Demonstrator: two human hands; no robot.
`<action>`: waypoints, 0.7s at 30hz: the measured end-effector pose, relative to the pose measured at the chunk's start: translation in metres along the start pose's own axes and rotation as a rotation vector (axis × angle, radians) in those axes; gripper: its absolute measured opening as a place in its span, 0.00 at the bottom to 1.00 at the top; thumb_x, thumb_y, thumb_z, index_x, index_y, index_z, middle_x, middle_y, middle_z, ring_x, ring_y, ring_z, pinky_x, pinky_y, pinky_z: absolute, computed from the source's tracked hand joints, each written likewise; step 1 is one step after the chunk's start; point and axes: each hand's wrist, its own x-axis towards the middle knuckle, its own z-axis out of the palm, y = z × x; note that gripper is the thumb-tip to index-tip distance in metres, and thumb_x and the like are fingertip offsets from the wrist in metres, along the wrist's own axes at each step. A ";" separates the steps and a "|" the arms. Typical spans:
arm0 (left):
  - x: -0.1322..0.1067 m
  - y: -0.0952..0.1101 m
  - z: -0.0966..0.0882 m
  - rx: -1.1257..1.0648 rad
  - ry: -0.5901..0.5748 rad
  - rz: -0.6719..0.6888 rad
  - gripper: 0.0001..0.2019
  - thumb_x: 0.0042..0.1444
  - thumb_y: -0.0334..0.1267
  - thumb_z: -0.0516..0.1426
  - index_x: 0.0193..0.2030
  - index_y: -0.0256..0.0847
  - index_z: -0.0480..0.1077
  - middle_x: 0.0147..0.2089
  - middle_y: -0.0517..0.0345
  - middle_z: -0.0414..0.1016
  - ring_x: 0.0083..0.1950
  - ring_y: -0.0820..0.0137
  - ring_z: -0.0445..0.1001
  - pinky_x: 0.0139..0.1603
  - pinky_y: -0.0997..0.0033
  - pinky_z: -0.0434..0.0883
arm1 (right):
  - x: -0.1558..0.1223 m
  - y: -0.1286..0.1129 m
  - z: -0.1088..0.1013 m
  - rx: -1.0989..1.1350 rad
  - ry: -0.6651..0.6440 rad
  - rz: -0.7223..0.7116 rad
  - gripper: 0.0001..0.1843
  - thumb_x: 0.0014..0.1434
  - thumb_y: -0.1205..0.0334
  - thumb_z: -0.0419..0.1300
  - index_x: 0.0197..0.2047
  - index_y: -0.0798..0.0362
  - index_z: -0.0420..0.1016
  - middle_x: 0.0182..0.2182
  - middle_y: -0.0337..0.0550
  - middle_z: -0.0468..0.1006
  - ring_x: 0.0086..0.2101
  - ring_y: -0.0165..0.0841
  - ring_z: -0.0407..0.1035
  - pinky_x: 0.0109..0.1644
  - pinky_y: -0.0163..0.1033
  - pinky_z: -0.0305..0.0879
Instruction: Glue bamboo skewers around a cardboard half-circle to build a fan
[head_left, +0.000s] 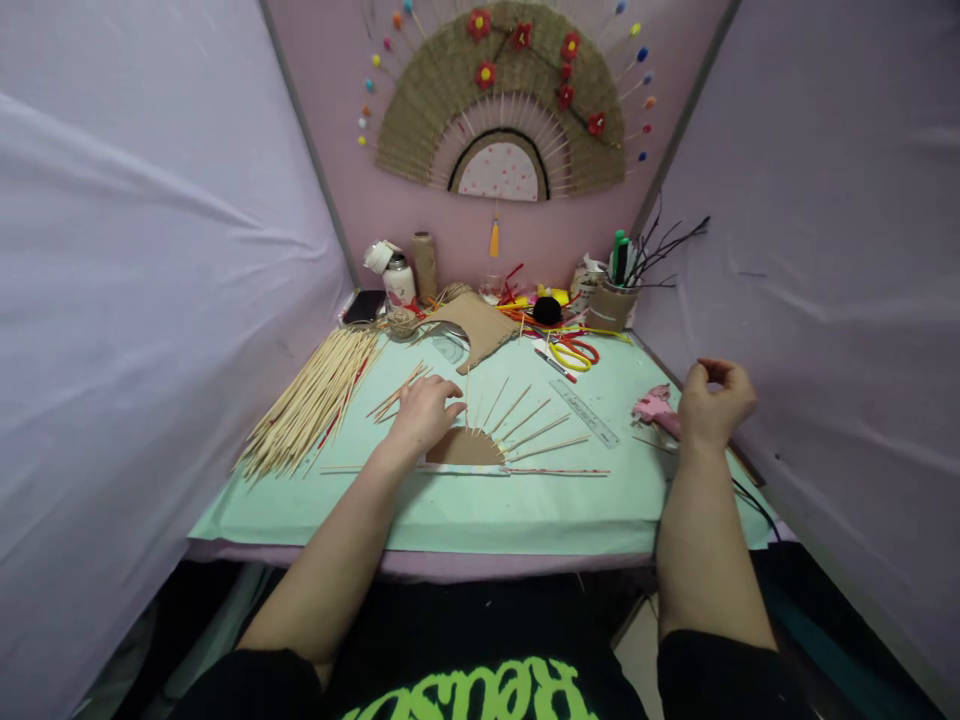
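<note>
A half-circle of brown cardboard [461,447] lies on the table with thin wooden sticks [531,430] fanning out from its curved edge. A white patterned strip [469,469] runs along its straight side. My left hand [424,412] hovers over its left part, thumb and fingers apart, beside a stick pointing away from me; whether it touches that stick is unclear. On the right, my right hand [718,398] is raised, thumb and forefinger pinched together; anything between them is too small to make out. Just left of it lies a pink tool, perhaps a glue gun [657,407].
A big bundle of sticks [311,400] lies at left. Behind are a cut cardboard piece [480,325], scissors [571,352], a marker [556,366] and a clear ruler [585,412]. A pot with twigs [611,303] stands back right. A decorated fan [502,90] hangs on the back wall.
</note>
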 end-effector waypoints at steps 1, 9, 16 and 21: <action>0.000 -0.002 0.002 -0.003 0.005 -0.001 0.09 0.62 0.41 0.55 0.44 0.45 0.76 0.52 0.51 0.77 0.58 0.54 0.70 0.56 0.52 0.64 | 0.000 0.000 0.000 0.003 0.002 0.003 0.08 0.51 0.66 0.54 0.33 0.52 0.74 0.33 0.53 0.80 0.37 0.42 0.75 0.49 0.45 0.69; -0.015 -0.014 0.002 -0.013 -0.103 0.027 0.25 0.58 0.50 0.59 0.60 0.45 0.67 0.61 0.47 0.72 0.64 0.52 0.66 0.63 0.49 0.62 | 0.001 0.002 -0.002 0.030 -0.013 0.026 0.08 0.50 0.65 0.54 0.31 0.53 0.74 0.32 0.52 0.80 0.35 0.40 0.73 0.48 0.43 0.68; -0.033 -0.022 0.002 -0.018 -0.333 0.120 0.51 0.43 0.51 0.69 0.72 0.45 0.52 0.71 0.42 0.60 0.71 0.46 0.56 0.66 0.45 0.58 | 0.001 0.012 0.003 0.079 -0.006 0.005 0.10 0.49 0.64 0.54 0.32 0.55 0.75 0.30 0.48 0.79 0.33 0.37 0.72 0.46 0.42 0.68; -0.034 -0.022 0.006 -0.043 -0.356 0.117 0.52 0.42 0.47 0.70 0.72 0.46 0.51 0.70 0.43 0.60 0.71 0.47 0.56 0.66 0.46 0.57 | 0.001 0.016 0.004 0.098 -0.022 -0.005 0.09 0.49 0.63 0.54 0.33 0.54 0.75 0.30 0.48 0.78 0.33 0.38 0.72 0.47 0.44 0.67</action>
